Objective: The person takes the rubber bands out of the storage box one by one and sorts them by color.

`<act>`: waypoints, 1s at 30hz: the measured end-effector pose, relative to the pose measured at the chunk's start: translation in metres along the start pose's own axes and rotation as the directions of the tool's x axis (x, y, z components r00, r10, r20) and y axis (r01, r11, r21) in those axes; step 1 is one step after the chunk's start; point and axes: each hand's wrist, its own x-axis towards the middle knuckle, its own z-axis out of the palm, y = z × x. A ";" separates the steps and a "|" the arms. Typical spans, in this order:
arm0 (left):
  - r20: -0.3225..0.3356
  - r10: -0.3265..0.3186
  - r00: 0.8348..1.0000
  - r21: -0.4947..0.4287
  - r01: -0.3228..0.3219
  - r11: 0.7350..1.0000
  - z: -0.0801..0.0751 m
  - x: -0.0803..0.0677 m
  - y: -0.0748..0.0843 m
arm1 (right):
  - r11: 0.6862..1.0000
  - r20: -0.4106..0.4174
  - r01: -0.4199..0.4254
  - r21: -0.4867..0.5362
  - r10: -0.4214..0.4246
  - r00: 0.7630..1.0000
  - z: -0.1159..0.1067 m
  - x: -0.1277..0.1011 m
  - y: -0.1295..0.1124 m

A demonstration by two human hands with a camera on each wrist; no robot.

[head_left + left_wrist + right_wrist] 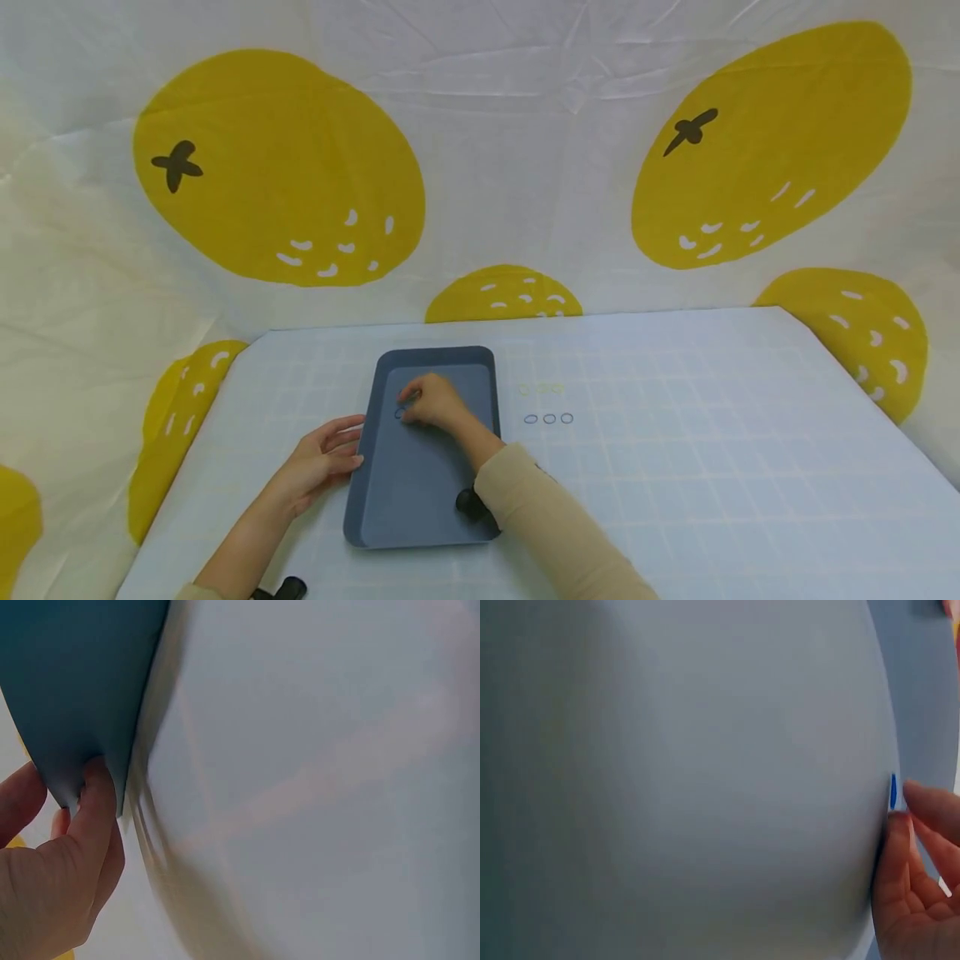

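Note:
A grey-blue rectangular tray (420, 508) lies on the table. My right hand (437, 402) reaches over its far half, thumb and fingertips parted, close to the tray floor. A small blue ring (400, 412) lies on the tray right by these fingertips; the right wrist view shows the blue ring (893, 791) nearly edge-on, with my right hand (919, 870) beside it. My left hand (326, 458) rests against the tray's left side, fingers loosely extended. In the left wrist view, fingertips of my left hand (71, 855) touch the tray's outer wall (82, 705).
Right of the tray, three blue rings (550, 419) lie in a row, with three pale yellow rings (543, 389) in a row behind them. The table (712, 467) has a pale checked cover. A white cloth (525, 183) printed with yellow fruit hangs behind it.

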 end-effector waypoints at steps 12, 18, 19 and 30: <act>0.004 0.007 1.000 0.005 -0.007 1.000 0.000 -0.001 0.001 | 0.952 -0.110 0.066 -0.300 -0.104 0.989 0.011 -0.002 -0.005; 0.017 0.017 1.000 0.007 -0.017 1.000 -0.001 0.000 0.000 | 0.924 -0.051 0.080 -0.373 -0.107 0.993 0.011 -0.004 -0.010; 0.021 0.018 1.000 0.006 -0.018 1.000 -0.001 0.000 0.000 | 0.922 -0.038 0.080 -0.378 -0.102 0.994 0.011 -0.004 -0.011; 0.017 0.015 1.000 0.021 -0.016 1.000 -0.001 0.000 0.001 | 0.977 0.069 0.090 -0.195 -0.077 0.995 0.000 -0.008 -0.015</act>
